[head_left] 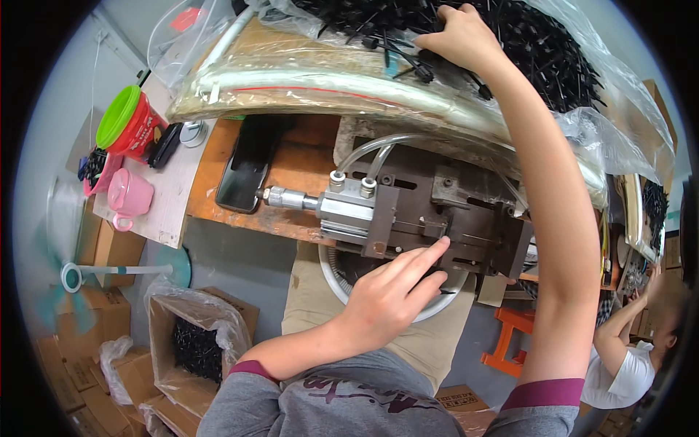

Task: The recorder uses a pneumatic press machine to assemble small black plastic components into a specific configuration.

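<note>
My left hand (393,298) lies over the near edge of a dark slotted metal fixture (466,251). Its index finger stretches out to a small dark piece in the middle of the fixture, and the thumb stands apart. To the left of that fingertip, a silver pneumatic cylinder (346,218) is mounted with two clear hoses (386,142). My right hand (466,36) reaches far forward to the pile of thin black plastic pieces (546,51). Thumb and fingers are spread at the pile's near edge, and I see nothing held between them.
Plastic film wraps the padded edge (306,84) before the pile. A black phone (244,175) lies left of the cylinder. Further left are a pink cup (131,191), a red bucket (138,131) and a fan (70,277). An open carton (164,349) stands below; another person (626,357) sits right.
</note>
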`<control>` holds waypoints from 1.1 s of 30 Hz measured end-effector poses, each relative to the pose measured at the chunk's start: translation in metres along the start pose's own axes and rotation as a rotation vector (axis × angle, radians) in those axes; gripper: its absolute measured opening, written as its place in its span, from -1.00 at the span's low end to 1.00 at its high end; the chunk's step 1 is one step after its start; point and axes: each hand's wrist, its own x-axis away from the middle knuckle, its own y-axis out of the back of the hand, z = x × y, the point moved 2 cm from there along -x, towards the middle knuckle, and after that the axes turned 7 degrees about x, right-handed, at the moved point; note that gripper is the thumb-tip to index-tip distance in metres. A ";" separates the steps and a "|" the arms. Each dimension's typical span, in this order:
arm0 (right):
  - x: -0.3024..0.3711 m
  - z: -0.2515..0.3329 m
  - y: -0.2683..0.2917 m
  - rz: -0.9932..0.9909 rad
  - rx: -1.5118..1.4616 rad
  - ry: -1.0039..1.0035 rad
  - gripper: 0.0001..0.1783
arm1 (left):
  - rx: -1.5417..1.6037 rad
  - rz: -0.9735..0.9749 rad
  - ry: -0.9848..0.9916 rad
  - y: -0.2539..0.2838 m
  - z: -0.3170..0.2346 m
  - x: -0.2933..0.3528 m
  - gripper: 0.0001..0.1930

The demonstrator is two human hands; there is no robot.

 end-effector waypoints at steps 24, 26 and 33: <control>0.062 -0.067 0.082 -0.029 -0.003 0.430 -0.85 | -0.351 0.127 -0.068 -0.010 -0.005 -0.005 -0.82; 0.065 -0.079 0.085 -0.078 -0.088 0.371 -0.85 | -0.365 0.133 -0.058 -0.010 -0.004 -0.003 -0.81; 0.084 -0.126 0.102 -0.075 -0.335 0.081 -0.80 | -0.306 0.119 -0.056 -0.013 0.004 -0.012 -0.75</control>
